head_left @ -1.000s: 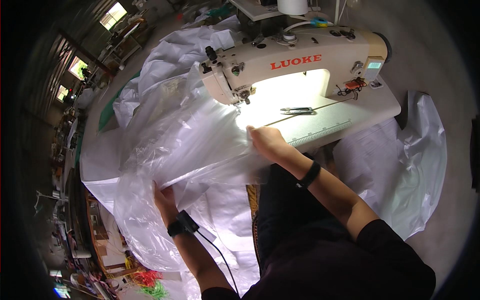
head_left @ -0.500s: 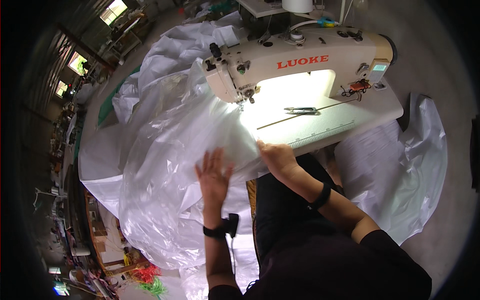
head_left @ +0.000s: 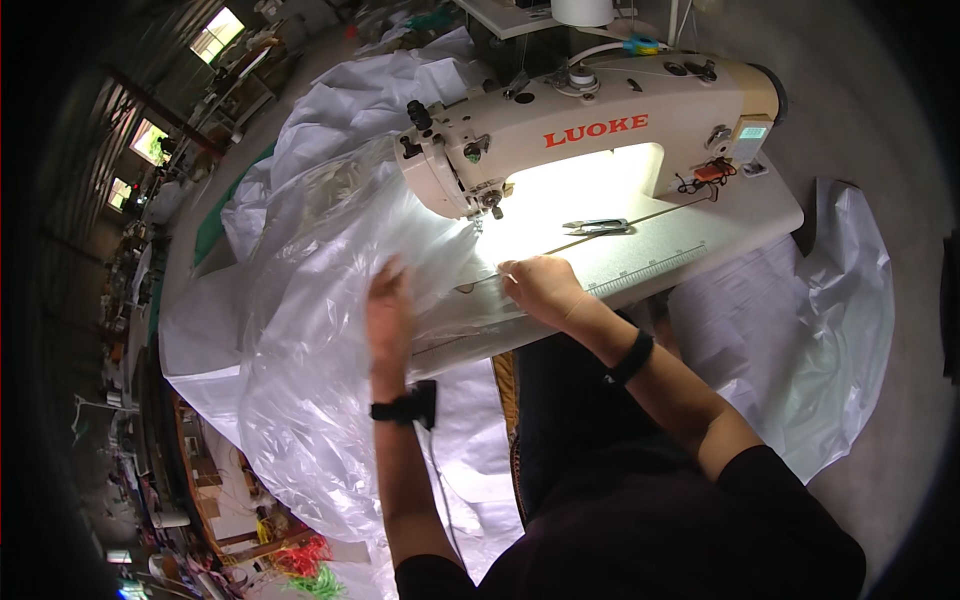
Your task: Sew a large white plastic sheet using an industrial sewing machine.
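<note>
Head view: left hand has slid up from the near edge, fingers now pressed flat on the clear plastic sheet left of the sewing machine, right hand curled, pinching it by the needle, so looks lined up for stitching

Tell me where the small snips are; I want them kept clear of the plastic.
In the head view, the snips lie on the lit sewing machine bed under its arm, beyond the right hand and clear of the clear plastic sheet.
</note>
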Motion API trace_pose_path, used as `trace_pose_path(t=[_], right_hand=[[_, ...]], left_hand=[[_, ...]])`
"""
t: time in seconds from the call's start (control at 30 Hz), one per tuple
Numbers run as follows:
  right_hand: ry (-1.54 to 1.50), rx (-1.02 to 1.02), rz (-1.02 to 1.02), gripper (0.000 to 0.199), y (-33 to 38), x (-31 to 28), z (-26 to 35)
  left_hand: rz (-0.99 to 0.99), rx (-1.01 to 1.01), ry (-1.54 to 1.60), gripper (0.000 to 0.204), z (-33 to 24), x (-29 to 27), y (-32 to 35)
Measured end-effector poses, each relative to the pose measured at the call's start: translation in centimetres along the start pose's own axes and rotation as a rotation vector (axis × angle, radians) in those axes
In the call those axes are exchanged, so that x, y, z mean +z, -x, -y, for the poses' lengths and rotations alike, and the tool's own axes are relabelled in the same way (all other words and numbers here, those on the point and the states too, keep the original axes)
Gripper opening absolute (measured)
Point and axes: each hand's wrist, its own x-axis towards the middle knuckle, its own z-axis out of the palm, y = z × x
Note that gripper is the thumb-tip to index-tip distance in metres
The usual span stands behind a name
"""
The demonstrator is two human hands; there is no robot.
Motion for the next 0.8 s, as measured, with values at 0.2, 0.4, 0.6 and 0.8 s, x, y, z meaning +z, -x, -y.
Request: trace_pose_path(t=[0.2, 0.4, 0.6, 0.8], right_hand=[[-0.124, -0.057, -0.038, 0.022, -1.2, -0.4, -2.2], [-0.141, 0.010, -0.073, 0.020, -0.9, 0.3, -1.9], [-0.110, 0.027, -0.071, 0.016, -0.8, 0.2, -1.9], [-0.105, 0.094, -0.176, 0.016, -1.4, 1.5, -2.0]], left_hand=[[0.044, 0.089, 0.343, 0.034, -10.9, 1.5, 0.3], [0.028, 0.020, 0.208, 0.015, -9.6, 3.9, 0.3], [-0.013, -0.066, 0.261, 0.009, -8.5, 4.8, -3.8], [-0.001, -0.220, 0.459, 0.008, -8.5, 6.9, -3.6]])
